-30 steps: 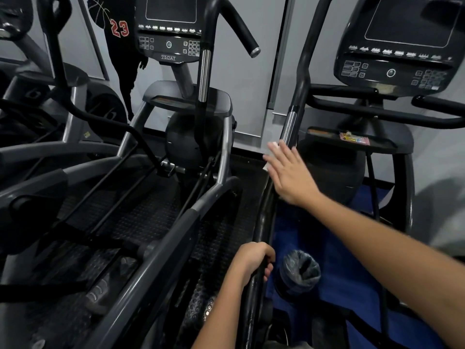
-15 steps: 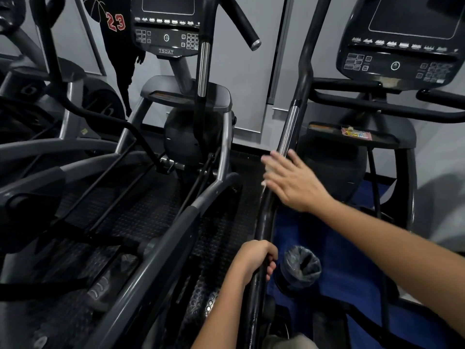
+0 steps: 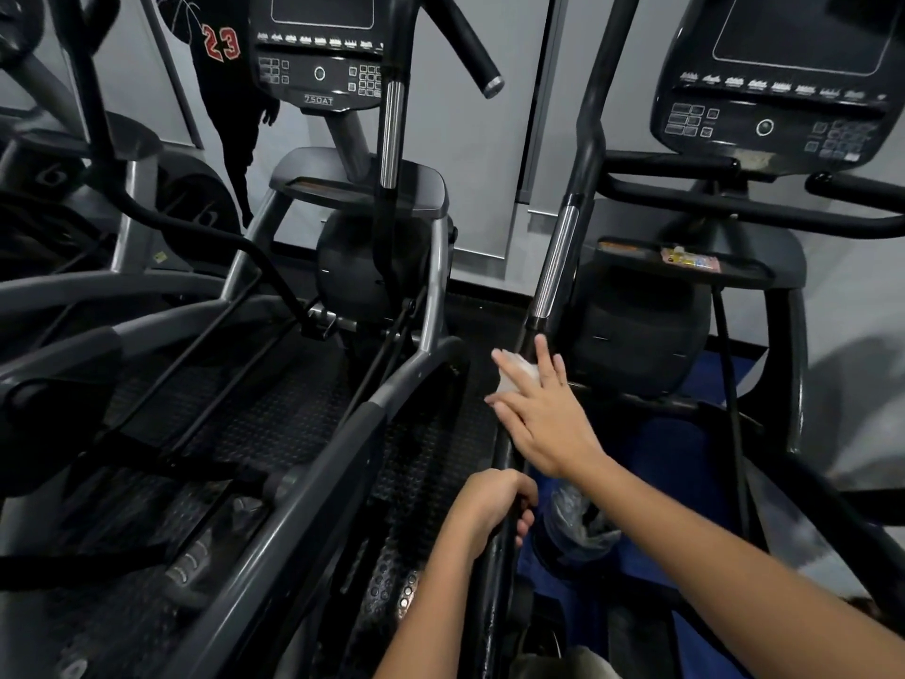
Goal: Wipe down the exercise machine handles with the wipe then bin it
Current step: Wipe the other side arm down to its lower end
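From the head camera: our right hand (image 3: 543,419), fingers straight, presses the white wipe (image 3: 514,377) against the black handle bar (image 3: 514,433) below its chrome section, while our left hand (image 3: 494,507) grips the bar lower down. The wipe (thin, limp, probably damp) should pinch easily at any edge; the lined bin (image 3: 578,526) sits just beside.

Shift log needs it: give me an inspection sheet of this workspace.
Surface: black textured rubber floor, blue mat.
Job's things: white wipe against the black handle bar; lined bin below.
Clutter: small packet on the right machine's tray.
Hands: right hand presses the wipe, fingers straight; left hand grips the bar lower down.
Cables: nothing seen.
Surroundings: console, grey wall.
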The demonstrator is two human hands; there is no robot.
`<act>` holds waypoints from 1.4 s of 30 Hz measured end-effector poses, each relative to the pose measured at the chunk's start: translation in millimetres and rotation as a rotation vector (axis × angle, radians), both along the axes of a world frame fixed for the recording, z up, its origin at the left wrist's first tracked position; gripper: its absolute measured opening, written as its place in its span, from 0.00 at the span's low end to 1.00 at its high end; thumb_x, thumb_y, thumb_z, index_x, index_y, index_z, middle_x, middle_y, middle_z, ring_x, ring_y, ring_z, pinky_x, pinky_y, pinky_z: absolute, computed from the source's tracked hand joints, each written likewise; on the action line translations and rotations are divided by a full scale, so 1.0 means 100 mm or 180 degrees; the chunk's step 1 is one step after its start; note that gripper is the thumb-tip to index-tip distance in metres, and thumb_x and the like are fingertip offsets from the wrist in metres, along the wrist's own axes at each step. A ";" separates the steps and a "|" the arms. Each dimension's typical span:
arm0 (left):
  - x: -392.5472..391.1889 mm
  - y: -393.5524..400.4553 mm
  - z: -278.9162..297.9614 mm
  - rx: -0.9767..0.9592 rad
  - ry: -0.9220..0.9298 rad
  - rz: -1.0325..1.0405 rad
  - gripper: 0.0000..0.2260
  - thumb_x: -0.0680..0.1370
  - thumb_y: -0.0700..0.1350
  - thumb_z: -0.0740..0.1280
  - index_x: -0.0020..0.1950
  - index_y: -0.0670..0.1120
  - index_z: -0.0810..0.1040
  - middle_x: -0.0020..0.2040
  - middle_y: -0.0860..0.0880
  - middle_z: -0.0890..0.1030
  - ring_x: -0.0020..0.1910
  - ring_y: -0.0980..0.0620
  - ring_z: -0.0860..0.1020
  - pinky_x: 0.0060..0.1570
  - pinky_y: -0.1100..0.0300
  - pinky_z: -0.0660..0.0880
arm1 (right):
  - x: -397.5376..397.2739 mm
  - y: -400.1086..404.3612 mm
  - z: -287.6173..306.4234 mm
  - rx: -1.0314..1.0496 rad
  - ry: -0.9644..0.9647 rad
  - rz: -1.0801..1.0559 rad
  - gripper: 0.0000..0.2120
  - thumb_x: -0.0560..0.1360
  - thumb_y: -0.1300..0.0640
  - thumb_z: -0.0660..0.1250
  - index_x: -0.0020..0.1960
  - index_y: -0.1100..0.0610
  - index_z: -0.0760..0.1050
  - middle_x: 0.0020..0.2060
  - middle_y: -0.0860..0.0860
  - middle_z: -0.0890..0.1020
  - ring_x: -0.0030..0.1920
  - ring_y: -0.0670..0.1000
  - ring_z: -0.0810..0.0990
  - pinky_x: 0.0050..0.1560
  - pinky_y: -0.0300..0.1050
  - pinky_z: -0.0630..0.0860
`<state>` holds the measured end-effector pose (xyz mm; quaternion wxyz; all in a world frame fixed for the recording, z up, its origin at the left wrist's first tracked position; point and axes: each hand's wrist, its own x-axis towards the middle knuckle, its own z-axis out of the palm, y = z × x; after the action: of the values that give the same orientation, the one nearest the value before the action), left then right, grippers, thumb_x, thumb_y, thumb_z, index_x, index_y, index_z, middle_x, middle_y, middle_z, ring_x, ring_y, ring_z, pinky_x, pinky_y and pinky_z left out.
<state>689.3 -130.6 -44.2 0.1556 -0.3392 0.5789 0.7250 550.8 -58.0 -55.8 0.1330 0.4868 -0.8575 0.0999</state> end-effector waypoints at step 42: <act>-0.08 -0.04 -0.01 -0.0011 -0.0106 -0.0144 0.08 0.75 0.40 0.63 0.37 0.43 0.76 0.28 0.47 0.75 0.22 0.51 0.70 0.26 0.63 0.70 | 0.14 -0.42 0.22 -0.1766 -0.3314 -0.1797 0.36 0.84 0.49 0.59 0.80 0.64 0.43 0.77 0.61 0.63 0.74 0.60 0.66 0.72 0.50 0.65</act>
<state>681.6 -134.5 -45.3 0.1809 -0.3383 0.5851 0.7145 565.0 -100.2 -33.8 -0.1578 0.0785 -0.8471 0.5014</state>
